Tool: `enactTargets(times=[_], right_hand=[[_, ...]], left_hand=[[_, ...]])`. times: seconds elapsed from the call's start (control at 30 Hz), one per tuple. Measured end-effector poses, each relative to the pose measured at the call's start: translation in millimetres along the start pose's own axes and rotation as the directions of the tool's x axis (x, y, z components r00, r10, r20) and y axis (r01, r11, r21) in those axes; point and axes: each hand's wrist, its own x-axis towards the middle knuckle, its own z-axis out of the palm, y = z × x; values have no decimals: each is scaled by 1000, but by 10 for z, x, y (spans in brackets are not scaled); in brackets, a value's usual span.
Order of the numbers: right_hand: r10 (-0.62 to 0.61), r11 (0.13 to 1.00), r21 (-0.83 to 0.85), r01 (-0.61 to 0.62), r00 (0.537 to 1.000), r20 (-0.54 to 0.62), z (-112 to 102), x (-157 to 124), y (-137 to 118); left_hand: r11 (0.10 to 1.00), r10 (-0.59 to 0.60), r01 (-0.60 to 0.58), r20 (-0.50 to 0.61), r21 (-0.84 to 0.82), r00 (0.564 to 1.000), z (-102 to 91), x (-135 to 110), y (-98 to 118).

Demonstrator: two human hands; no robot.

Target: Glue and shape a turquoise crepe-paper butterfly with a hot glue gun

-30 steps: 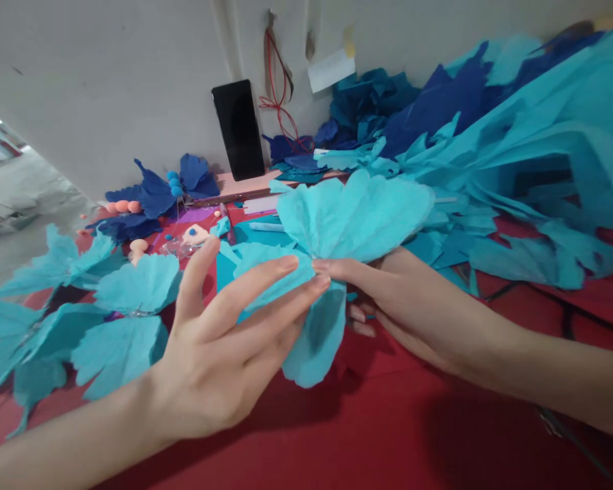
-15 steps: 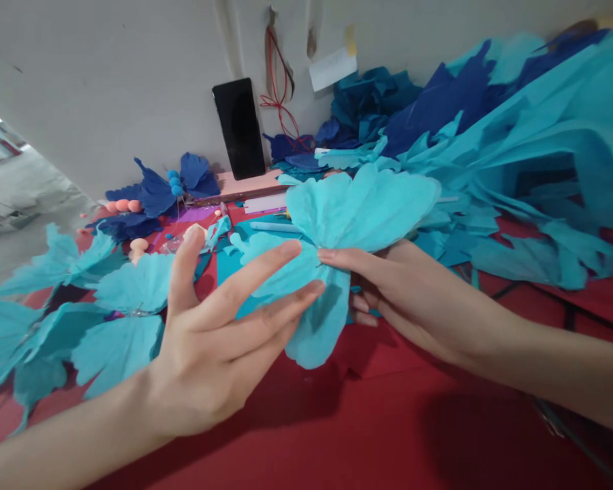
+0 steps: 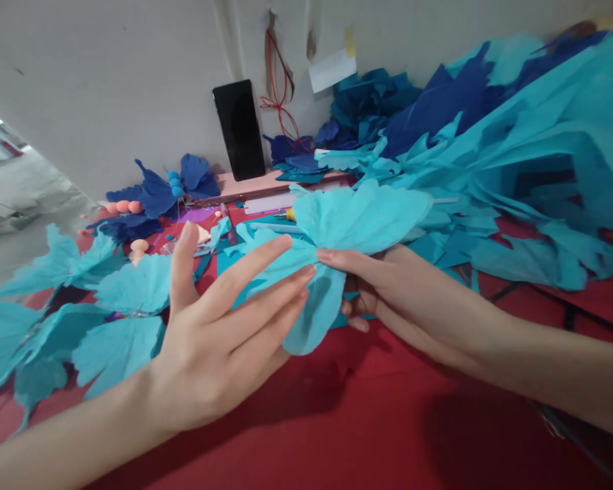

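Note:
A turquoise crepe-paper flower [image 3: 347,224] with broad petals is held just above the red table [image 3: 368,422]. My right hand [image 3: 388,292] grips it from beneath at the gathered centre, forefinger stretched along the top and the other fingers curled under. My left hand [image 3: 225,333] has its fingers straight and spread, with the fingertips resting on the flower's left and lower petals.
Finished turquoise paper flowers [image 3: 122,299] lie at the left. A large heap of turquoise and dark blue crepe paper [image 3: 490,150] fills the right and back. A black phone [image 3: 239,129] leans on the wall, beside dark blue flowers [image 3: 163,187] and small pompoms.
The flower has sunk a little toward the table and flattened. My left hand has slid slightly left and its fingers have come closer together.

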Motion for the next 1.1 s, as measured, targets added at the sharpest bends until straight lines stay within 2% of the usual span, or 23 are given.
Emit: enactTargets(times=[0.1,0.3,0.47,0.77,1.1], right_hand=[[16,999,48,-16,1000,5,39,-26,22],[128,989,76,-128,992,4,133,-80,177],[121,986,110,-121,993,5,165,-91,222],[105,994,-7,-105,994,0,142,-128,183],[-3,991,-134,1,1000,-16,120,-113,164]], left_hand=[[993,110,-110,-7,53,994,-13,39,10],[993,95,-93,-20,73,995,0,53,50],[991,106,-107,18,75,994,15,59,76],[997,71,-71,9,-8,997,56,31,72],[995,83,-82,-28,50,996,32,20,101]])
